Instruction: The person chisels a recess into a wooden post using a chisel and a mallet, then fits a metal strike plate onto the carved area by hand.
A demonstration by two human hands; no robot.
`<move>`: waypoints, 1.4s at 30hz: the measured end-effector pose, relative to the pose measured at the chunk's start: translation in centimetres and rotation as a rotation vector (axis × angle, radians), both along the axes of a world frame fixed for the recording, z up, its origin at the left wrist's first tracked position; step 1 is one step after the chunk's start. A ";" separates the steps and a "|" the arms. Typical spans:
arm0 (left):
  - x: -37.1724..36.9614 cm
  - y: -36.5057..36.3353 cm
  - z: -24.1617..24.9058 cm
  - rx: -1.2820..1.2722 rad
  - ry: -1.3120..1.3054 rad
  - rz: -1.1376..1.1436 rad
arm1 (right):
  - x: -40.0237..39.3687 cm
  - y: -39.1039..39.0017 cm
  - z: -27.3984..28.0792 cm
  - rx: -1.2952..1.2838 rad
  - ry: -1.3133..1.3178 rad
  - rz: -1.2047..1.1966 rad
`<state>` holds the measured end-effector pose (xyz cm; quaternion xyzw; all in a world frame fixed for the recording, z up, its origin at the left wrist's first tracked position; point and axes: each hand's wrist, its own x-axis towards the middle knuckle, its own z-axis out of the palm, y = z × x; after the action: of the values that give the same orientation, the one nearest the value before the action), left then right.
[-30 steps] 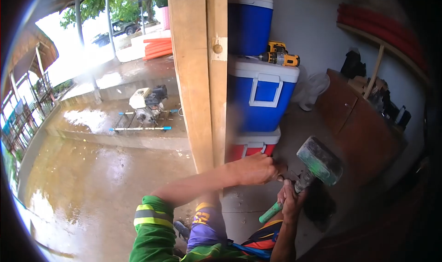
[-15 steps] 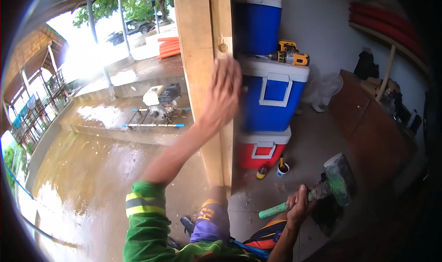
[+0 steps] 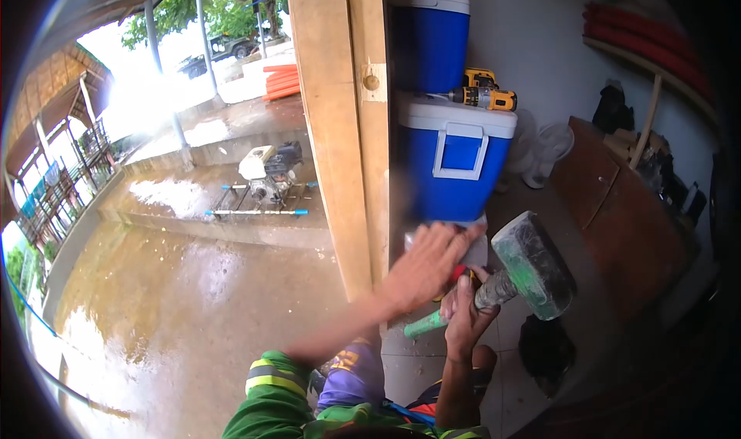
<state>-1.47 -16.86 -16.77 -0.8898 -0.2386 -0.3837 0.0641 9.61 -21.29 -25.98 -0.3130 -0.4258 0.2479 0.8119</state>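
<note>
My right hand (image 3: 468, 315) grips a large-headed mallet (image 3: 532, 265) by its handle, close below the head. The head is dark with worn green patches and a pale end face, and it points up to the right. The green handle end (image 3: 423, 325) sticks out on the other side, to the lower left. My left hand (image 3: 428, 265) is stretched out, palm down, just above and left of my right hand, its fingers extended and slightly blurred. A wooden door (image 3: 332, 130) stands edge-on in front of me, with a round hole and a shallow recess (image 3: 373, 82) in its edge.
Blue coolers (image 3: 455, 157) are stacked right of the door, with a yellow drill (image 3: 490, 98) on one lid. A brown wooden panel (image 3: 617, 215) leans at the right. Outside, an engine on a frame (image 3: 270, 172) sits on a wet concrete step.
My left hand has left the door edge and come down and right, beside my right hand. The mallet has risen and moved left, with my right hand nearer its head.
</note>
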 end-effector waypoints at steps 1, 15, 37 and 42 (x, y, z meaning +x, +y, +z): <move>-0.3 1.4 0.7 0.174 -0.016 0.092 | -0.2 -0.9 0.6 -0.050 0.030 0.036; -1.5 13.9 15.4 0.816 -0.270 0.140 | 1.9 -2.4 -2.5 -0.247 0.257 0.068; -0.3 16.3 16.3 0.856 -0.438 0.170 | 0.5 1.7 1.3 -0.010 0.029 0.225; 0.1 16.6 16.5 0.879 -0.498 0.192 | -0.1 3.7 5.5 0.119 -0.108 0.164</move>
<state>-1.39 -0.31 -0.32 -0.6346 -0.1432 -0.6403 0.4085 9.55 -17.61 -20.44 -0.2413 -0.5071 0.2708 0.7819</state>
